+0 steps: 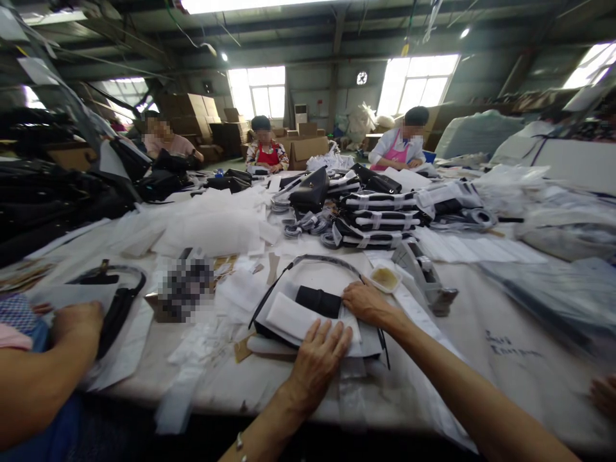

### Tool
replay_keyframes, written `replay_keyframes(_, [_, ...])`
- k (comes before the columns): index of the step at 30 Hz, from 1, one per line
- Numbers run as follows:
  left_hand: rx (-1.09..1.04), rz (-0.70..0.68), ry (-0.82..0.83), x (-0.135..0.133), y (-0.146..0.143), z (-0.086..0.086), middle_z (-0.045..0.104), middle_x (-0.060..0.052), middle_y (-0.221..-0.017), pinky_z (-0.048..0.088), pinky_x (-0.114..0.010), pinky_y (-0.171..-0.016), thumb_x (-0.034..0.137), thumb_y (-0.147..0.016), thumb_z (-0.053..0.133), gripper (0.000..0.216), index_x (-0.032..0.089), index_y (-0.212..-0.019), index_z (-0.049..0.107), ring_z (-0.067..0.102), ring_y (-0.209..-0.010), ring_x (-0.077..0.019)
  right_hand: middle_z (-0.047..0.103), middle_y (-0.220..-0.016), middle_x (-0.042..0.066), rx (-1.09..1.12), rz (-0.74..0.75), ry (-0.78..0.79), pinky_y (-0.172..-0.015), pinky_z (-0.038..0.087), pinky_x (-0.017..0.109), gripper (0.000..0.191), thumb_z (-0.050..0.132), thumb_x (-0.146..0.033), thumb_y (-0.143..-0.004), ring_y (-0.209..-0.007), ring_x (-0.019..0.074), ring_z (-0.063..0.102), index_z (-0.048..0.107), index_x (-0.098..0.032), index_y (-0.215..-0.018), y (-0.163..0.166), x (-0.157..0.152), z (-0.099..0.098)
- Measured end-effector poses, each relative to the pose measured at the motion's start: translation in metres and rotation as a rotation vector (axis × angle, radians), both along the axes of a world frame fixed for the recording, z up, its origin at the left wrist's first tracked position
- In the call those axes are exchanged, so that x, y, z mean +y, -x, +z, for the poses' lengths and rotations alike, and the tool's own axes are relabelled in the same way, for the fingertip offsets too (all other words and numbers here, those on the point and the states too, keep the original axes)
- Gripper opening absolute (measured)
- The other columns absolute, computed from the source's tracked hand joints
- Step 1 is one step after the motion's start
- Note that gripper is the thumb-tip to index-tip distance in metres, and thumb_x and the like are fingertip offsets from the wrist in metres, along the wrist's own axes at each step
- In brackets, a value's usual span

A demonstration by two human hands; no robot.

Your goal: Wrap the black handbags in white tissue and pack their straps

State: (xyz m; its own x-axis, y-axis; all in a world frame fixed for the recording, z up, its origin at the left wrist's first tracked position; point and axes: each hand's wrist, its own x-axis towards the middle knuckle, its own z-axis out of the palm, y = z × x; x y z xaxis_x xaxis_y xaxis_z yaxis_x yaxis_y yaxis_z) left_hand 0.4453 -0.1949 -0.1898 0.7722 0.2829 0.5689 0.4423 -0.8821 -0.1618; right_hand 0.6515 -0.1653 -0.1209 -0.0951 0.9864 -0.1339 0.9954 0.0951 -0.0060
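A black handbag [276, 332] lies on the table in front of me, its strap [323, 259] arched away at the far side. On top of it rest a folded white packing sheet [289, 315] and a black rolled piece [318, 301]. My left hand [323, 356] lies flat on the white sheet, fingers stretched forward. At the right end of the black roll, my right hand [368, 303] has its fingers bent and close together; what they grip, if anything, is hidden. A small dish of yellowish paste [385, 278] stands just beyond that hand.
Metal tape dispensers stand on the right [426, 279] and left [180, 289]. Wrapped black bags [380, 220] are piled ahead, beside white sheets [206, 224]. A co-worker's arm [72, 333] works at the left; another hand [604, 393] shows at the right edge. Several people sit opposite.
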Motion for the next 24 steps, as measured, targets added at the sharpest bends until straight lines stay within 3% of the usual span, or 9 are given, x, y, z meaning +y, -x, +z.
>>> replay_keyframes(5, [0.031,-0.002,0.044,0.0,0.0,0.0,0.059,-0.009,-0.135,0.037,-0.043,-0.11,0.025,-0.103,0.034,0.042,0.021,-0.143,0.046,0.054,-0.123,-0.0227,0.075,-0.097,0.01,0.068,0.143,-0.006,-0.112,0.026,0.043,0.023,0.054,-0.019,-0.091,-0.102,0.0229,0.065,0.075,-0.018,-0.083,0.009,-0.024,0.021])
replay_keyframes(7, [0.025,-0.011,0.068,-0.001,0.001,0.0,0.06,-0.009,-0.134,0.037,-0.044,-0.111,0.023,-0.102,0.035,0.042,0.021,-0.143,0.046,0.054,-0.124,-0.0234,0.075,-0.095,0.008,0.156,0.178,-0.088,-0.112,0.028,0.044,0.022,0.054,-0.02,-0.091,-0.097,0.0216,0.066,0.075,-0.019,-0.087,0.018,-0.043,0.021])
replay_keyframes(10, [-0.013,-0.025,0.09,-0.003,0.002,-0.003,0.061,-0.008,-0.134,0.037,-0.045,-0.112,0.023,-0.102,0.037,0.04,0.021,-0.14,0.049,0.054,-0.125,-0.0236,0.074,-0.108,0.009,0.293,0.108,-0.361,-0.112,0.031,0.047,0.026,0.048,-0.022,-0.096,-0.105,0.0232,0.065,0.071,-0.02,-0.109,0.029,-0.074,0.003])
replay_keyframes(12, [-0.02,-0.029,0.088,-0.002,0.002,-0.005,0.059,-0.008,-0.136,0.036,-0.046,-0.113,0.023,-0.102,0.038,0.04,0.021,-0.14,0.048,0.052,-0.128,-0.0229,0.072,-0.114,0.01,0.345,0.038,-0.512,-0.11,0.033,0.047,0.03,0.043,-0.022,-0.099,-0.111,0.024,0.063,0.068,-0.019,-0.114,0.031,-0.087,-0.015])
replay_keyframes(17, [0.039,-0.038,0.078,0.01,-0.005,0.002,0.053,-0.01,-0.143,0.03,-0.049,-0.116,0.018,-0.099,0.039,0.046,0.018,-0.145,0.041,0.044,-0.137,-0.0215,0.074,-0.11,0.009,0.435,0.009,-0.62,-0.108,0.036,0.044,0.03,0.042,-0.023,-0.099,-0.11,0.0225,0.063,0.071,-0.019,-0.102,0.019,-0.071,-0.041])
replay_keyframes(21, [0.053,-0.113,0.253,0.021,-0.008,0.016,0.051,-0.012,-0.145,0.027,-0.049,-0.117,0.013,-0.091,0.044,0.055,0.016,-0.145,0.04,0.041,-0.14,-0.0213,0.074,-0.109,0.011,0.541,-0.011,-0.588,-0.104,0.041,0.043,0.032,0.041,-0.024,-0.098,-0.107,0.0218,0.065,0.072,-0.017,-0.099,0.008,-0.048,-0.037])
replay_keyframes(24, [0.034,-0.171,0.377,0.021,-0.006,0.024,0.052,-0.012,-0.144,0.027,-0.049,-0.117,0.017,-0.089,0.05,0.055,0.017,-0.143,0.042,0.045,-0.136,-0.021,0.073,-0.111,0.009,0.631,0.016,-0.584,-0.106,0.04,0.045,0.031,0.042,-0.027,-0.099,-0.111,0.0225,0.063,0.071,-0.019,-0.105,0.002,-0.058,-0.028])
